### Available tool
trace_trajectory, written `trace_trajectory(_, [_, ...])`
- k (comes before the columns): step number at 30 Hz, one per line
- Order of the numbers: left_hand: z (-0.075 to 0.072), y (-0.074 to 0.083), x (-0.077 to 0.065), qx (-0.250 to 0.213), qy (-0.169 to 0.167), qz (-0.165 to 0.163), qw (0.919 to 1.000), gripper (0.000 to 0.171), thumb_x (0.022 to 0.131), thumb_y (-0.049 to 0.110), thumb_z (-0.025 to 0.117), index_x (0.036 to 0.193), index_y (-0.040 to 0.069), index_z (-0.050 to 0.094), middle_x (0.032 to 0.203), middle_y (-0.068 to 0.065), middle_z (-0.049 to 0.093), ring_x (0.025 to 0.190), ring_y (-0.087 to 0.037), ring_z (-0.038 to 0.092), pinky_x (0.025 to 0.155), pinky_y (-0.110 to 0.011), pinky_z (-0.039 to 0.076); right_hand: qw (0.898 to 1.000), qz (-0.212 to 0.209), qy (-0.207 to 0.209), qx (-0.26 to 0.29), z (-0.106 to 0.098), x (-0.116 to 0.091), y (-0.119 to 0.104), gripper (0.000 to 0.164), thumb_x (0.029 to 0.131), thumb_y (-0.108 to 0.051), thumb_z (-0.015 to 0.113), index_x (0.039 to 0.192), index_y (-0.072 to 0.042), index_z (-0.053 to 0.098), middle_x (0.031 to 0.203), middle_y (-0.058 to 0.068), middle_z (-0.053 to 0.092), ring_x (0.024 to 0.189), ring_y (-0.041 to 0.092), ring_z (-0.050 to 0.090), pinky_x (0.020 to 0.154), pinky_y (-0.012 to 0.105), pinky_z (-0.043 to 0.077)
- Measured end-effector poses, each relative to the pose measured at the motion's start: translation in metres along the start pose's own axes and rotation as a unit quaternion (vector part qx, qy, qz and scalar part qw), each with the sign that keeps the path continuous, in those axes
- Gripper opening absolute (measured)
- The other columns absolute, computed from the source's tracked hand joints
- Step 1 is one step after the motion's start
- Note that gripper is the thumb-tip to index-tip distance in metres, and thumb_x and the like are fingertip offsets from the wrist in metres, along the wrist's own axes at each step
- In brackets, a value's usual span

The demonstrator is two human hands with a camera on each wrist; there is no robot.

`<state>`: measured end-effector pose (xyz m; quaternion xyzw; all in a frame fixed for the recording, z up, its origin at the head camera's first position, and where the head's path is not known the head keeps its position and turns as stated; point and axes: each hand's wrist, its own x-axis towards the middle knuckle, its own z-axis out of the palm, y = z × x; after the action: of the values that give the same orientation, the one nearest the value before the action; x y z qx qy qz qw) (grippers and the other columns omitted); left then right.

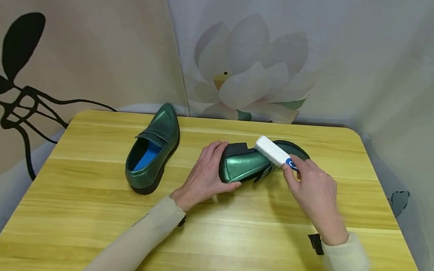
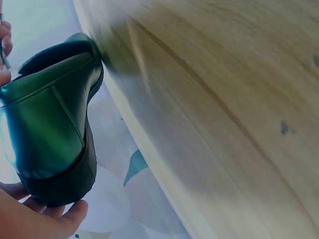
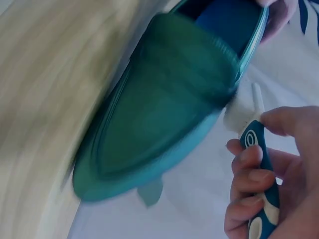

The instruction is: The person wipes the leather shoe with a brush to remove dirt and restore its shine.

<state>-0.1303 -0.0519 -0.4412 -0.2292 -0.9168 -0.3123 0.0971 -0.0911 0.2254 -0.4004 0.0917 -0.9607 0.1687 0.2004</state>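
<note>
A green metallic loafer (image 1: 239,164) lies tipped on its side over the table, sole edge up and toe to the right. My left hand (image 1: 206,172) grips its heel, thumb on the near side and fingers on the far side by the dark heel block. My right hand (image 1: 313,190) holds a white-and-blue scrub brush (image 1: 270,150), bristles down at the loafer's upper side. In the right wrist view my fingers curl round the brush handle (image 3: 266,191), its bristle head near the loafer's vamp (image 3: 159,99). The left wrist view has the heel (image 2: 47,129) up close.
A matching green loafer (image 1: 155,141) with a blue insole stands upright to the left, toe toward the back. The wooden table (image 1: 227,254) meets a curtain (image 1: 332,55) printed with a flower behind it. Dark printed leaves (image 1: 22,46) show at the left.
</note>
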Motion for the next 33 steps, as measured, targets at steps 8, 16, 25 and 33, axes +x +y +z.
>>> trace_trajectory(8, [0.001, 0.0, -0.001, 0.004, 0.0, 0.001, 1.0, 0.108, 0.071, 0.049, 0.094, 0.152, 0.0, 0.041, 0.148, -0.02, 0.045, 0.134, -0.035, 0.045, 0.111, -0.048, 0.042, 0.996, -0.079, 0.0, 0.037, 0.017, 0.003, -0.029, 0.038, 0.098, -0.034, 0.07, 0.12, -0.003, 0.076, 0.071, 0.003, 0.056, 0.05, 0.013, 0.043, 0.04, 0.029, 0.033])
trace_trajectory(16, [0.002, 0.0, -0.001, 0.001, 0.007, 0.006, 1.0, 0.108, 0.07, 0.049, 0.094, 0.153, 0.001, 0.041, 0.148, -0.02, 0.044, 0.134, -0.035, 0.046, 0.11, -0.049, 0.043, 0.999, -0.016, 0.016, 0.023, 0.015, 0.005, -0.011, 0.037, 0.098, -0.032, 0.071, 0.12, -0.003, 0.075, 0.074, 0.007, 0.061, 0.052, 0.018, 0.049, 0.041, 0.034, 0.036])
trace_trajectory(25, [0.001, 0.003, -0.002, 0.005, 0.014, 0.019, 0.9997, 0.108, 0.071, 0.048, 0.094, 0.152, -0.001, 0.041, 0.147, -0.021, 0.045, 0.132, -0.036, 0.046, 0.11, -0.049, 0.043, 0.998, -0.036, -0.003, 0.041, 0.017, 0.006, -0.023, 0.04, 0.099, -0.035, 0.068, 0.125, -0.005, 0.074, 0.075, 0.007, 0.061, 0.053, 0.017, 0.049, 0.043, 0.033, 0.037])
trace_trajectory(33, [0.001, 0.002, -0.002, 0.005, 0.013, 0.015, 0.9998, 0.109, 0.07, 0.048, 0.094, 0.152, -0.001, 0.041, 0.147, -0.02, 0.045, 0.132, -0.035, 0.047, 0.11, -0.048, 0.043, 0.999, -0.028, -0.001, 0.025, 0.015, 0.007, -0.023, 0.04, 0.099, -0.036, 0.068, 0.124, -0.005, 0.075, 0.074, 0.006, 0.06, 0.051, 0.016, 0.047, 0.042, 0.033, 0.035])
